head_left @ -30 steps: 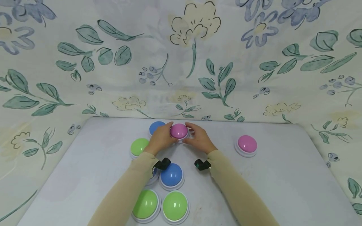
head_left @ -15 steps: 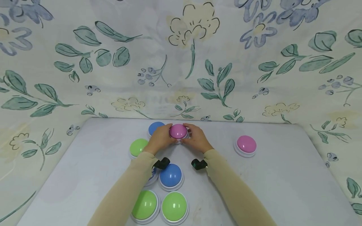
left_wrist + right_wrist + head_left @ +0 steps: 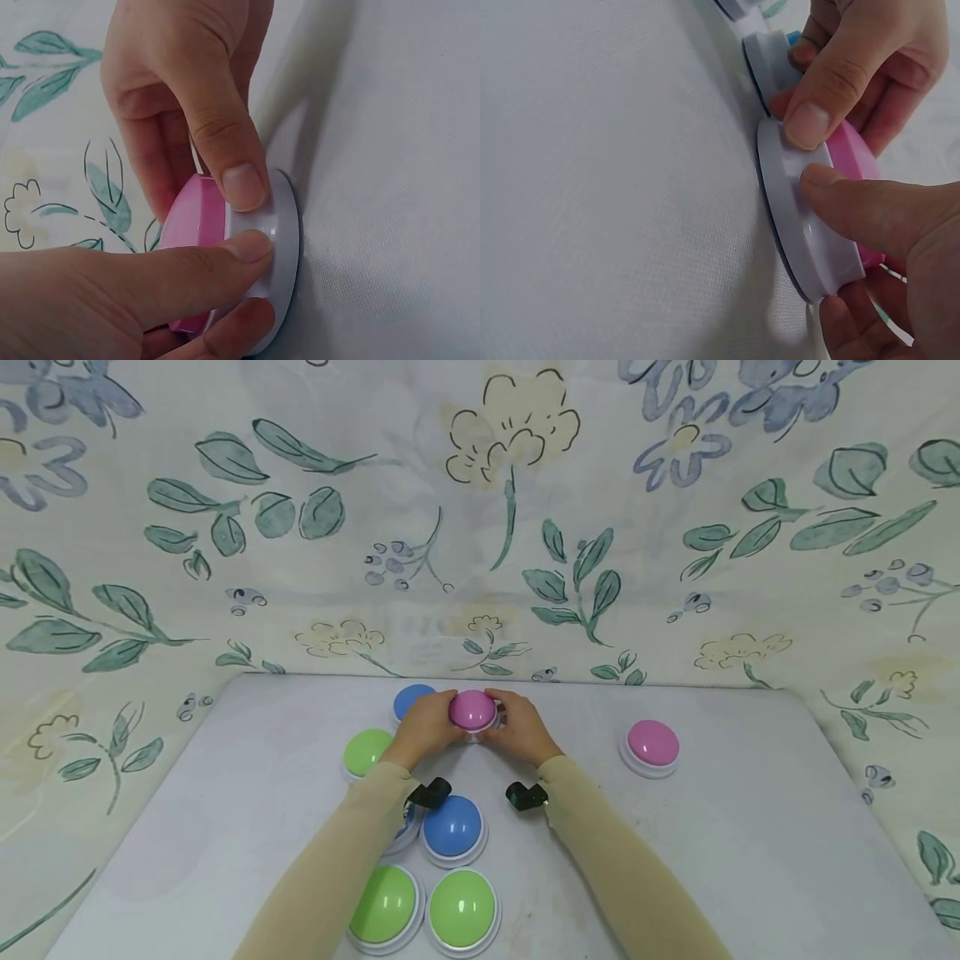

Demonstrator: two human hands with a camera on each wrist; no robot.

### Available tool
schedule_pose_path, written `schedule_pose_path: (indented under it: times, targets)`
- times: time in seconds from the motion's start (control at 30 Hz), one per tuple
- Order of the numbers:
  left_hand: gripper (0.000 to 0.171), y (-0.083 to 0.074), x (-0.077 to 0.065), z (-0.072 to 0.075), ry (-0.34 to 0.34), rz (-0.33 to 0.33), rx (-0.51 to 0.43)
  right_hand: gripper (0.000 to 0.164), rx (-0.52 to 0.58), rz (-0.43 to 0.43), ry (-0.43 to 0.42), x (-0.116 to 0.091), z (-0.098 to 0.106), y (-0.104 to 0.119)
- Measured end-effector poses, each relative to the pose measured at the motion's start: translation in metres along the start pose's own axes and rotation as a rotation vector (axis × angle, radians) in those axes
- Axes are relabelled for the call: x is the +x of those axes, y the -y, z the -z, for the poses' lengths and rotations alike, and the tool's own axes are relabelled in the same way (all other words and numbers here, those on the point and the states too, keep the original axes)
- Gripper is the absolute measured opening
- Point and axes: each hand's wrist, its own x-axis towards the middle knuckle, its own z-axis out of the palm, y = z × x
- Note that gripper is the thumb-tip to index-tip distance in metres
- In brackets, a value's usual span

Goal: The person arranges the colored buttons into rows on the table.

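Note:
A pink dome push button point(image 3: 472, 710) with a white base sits at the far middle of the table, between my two hands. My left hand point(image 3: 426, 728) grips its left side, and my right hand point(image 3: 523, 728) grips the right side. In both wrist views the thumbs press on the white base point(image 3: 810, 217) while the other fingers curl round behind. The base appears to rest on the tabletop. Just left of it stands a blue button point(image 3: 412, 700), partly covered by my left hand. A green button point(image 3: 367, 752) lies beside my left wrist.
Another pink button point(image 3: 652, 745) stands alone on the right. Nearer me are a blue button point(image 3: 452, 827), a second blue one mostly hidden under my left sleeve, and two green buttons point(image 3: 462, 908). Floral cloth point(image 3: 480, 527) hangs behind the white table point(image 3: 750, 827).
My right hand and forearm have shifted slightly left, closer in on the pink button. Otherwise the hands and the buttons hold nearly the same places.

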Motion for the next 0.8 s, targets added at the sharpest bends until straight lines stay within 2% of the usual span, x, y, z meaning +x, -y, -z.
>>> schedule_pose_path:
  times: [0.8]
  targets:
    - [0.071, -0.013, -0.007, 0.001, -0.026, -0.035, 0.021, 0.070, -0.005, 0.021, -0.028, -0.016, 0.014, 0.007]
